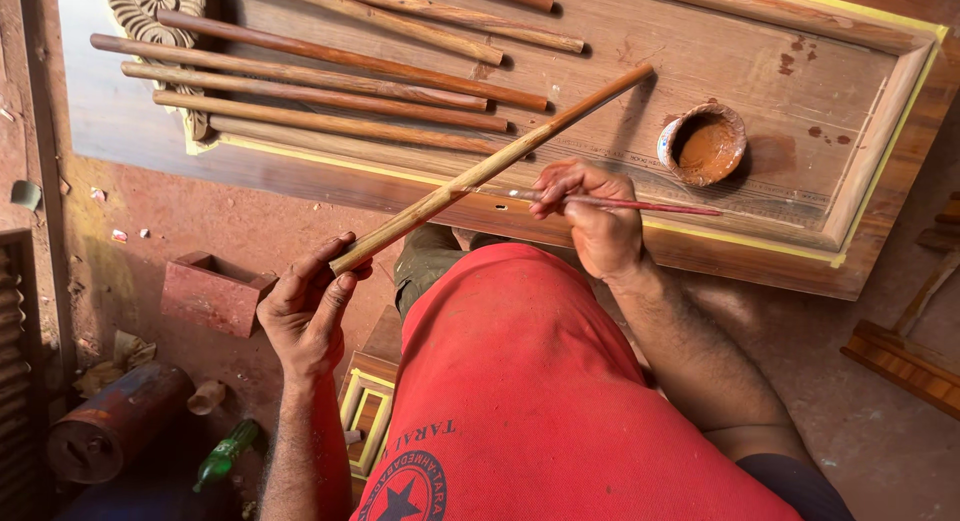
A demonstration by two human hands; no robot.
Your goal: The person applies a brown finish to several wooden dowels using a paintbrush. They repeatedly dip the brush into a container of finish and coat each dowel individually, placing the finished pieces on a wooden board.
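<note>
- The long wooden rod [490, 169] lies slanted above the wooden panel, its long axis running from the near left up to the far right, where its tip ends just left of the bowl.
- The left hand [308, 306] grips the rod's near end, fingers curled around it and thumb on top, off the panel's near edge.
- The right hand [590, 216] is closed around a thin brush [610, 202], held just beside the rod's middle on its right; this hand is the nearer one to the rod's pale middle stretch.
- The brush lies almost level, its handle pointing right toward the bowl and its tip at the fingers close to the rod.
- The small bowl [703, 143] of brown stain sits on the wooden panel [620, 41], right of the rod's far tip.
- Several darker rods [320, 91] lie side by side on the panel, left of the bowl and beyond the held rod.
- A red block [212, 293] sits on the floor, left of the left hand.
</note>
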